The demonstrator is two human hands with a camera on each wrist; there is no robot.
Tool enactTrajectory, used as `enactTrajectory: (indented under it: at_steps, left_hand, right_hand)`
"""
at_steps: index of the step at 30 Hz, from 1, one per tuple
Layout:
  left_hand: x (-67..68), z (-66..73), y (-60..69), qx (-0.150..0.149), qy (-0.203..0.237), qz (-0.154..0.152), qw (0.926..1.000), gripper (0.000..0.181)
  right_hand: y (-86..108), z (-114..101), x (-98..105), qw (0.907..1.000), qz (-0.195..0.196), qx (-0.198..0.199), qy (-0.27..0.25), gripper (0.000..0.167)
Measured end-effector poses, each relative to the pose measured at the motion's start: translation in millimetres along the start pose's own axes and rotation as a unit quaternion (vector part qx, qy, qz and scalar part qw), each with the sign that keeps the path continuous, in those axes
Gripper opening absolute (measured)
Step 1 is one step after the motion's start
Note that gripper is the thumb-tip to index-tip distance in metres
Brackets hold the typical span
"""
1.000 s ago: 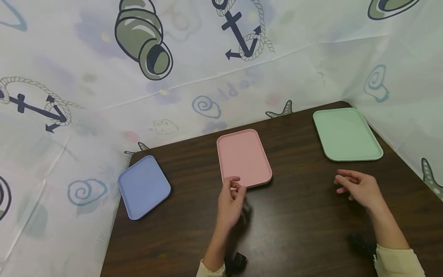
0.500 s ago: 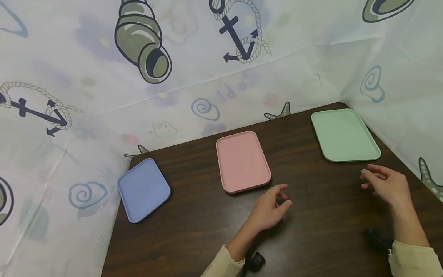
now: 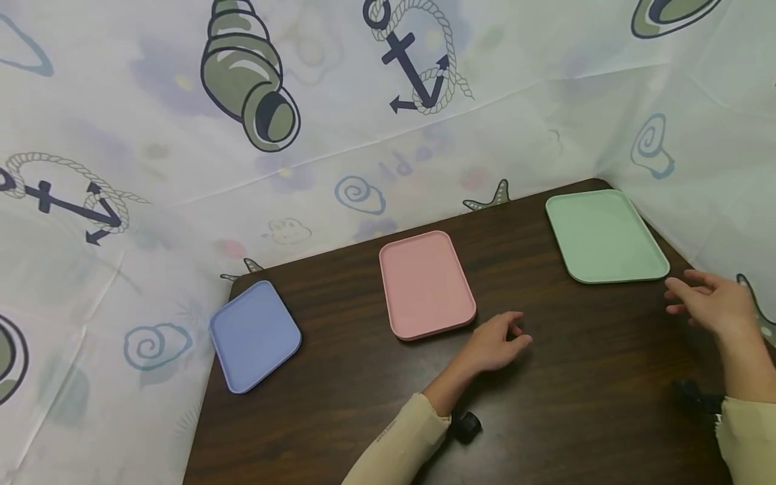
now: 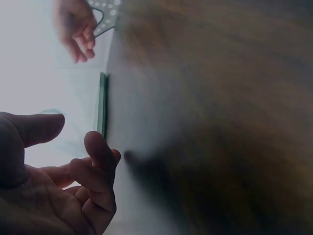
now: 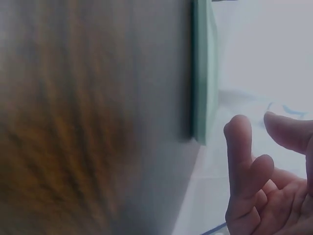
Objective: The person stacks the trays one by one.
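My left hand (image 3: 494,343) hovers over the dark wooden table just right of the pink tray's near corner, its fingers loosely bent with nothing between them. In the left wrist view a gap shows between that hand's thumb and fingers (image 4: 100,178). My right hand (image 3: 718,303) is near the front right corner of the green tray (image 3: 606,236), apart from it, also holding nothing. The right wrist view shows its thumb and forefinger spread, with the edge of the green tray (image 5: 203,73) beyond. The pink tray (image 3: 427,283) lies flat at the table's middle.
A blue tray (image 3: 254,337) lies at the left edge of the table (image 3: 339,404). White cloth (image 3: 339,121) printed with anchors and shells hangs behind and on both sides. Dark wrist devices (image 3: 467,428) sit below both hands.
My left hand has moved right, from over the pink tray's near edge to beside it. My right hand has moved right, toward the table's right edge. The trays have stayed in place.
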State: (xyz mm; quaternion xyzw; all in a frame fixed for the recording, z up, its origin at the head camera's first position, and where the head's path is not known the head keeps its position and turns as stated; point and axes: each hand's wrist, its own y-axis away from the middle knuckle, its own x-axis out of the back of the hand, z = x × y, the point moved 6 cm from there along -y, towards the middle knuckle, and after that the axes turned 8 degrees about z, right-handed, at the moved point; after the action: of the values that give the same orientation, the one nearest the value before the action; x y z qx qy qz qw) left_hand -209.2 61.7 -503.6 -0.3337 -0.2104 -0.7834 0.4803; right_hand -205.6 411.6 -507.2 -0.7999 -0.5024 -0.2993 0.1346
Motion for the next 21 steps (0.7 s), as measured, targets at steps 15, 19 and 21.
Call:
enactTrajectory:
  at_steps: [15, 19, 21]
  left_hand:
    - [-34.8, 27.5, -64.8, 0.039, -0.073, -0.037, 0.9959, 0.055]
    - [-40.9, 35.1, -78.3, 0.060, -0.084, -0.054, 0.9932, 0.058]
    - [-43.3, 36.7, -83.9, 0.076, -0.074, -0.060, 0.9925, 0.058]
  right_hand:
    - [-11.7, -11.5, 14.4, 0.9969, -0.022, -0.016, 0.074, 0.081]
    - [-16.2, -10.9, 12.1, 0.9962, -0.050, -0.013, 0.070, 0.086]
    - [-18.5, -9.0, 9.1, 0.9949, -0.065, -0.012, 0.076, 0.089]
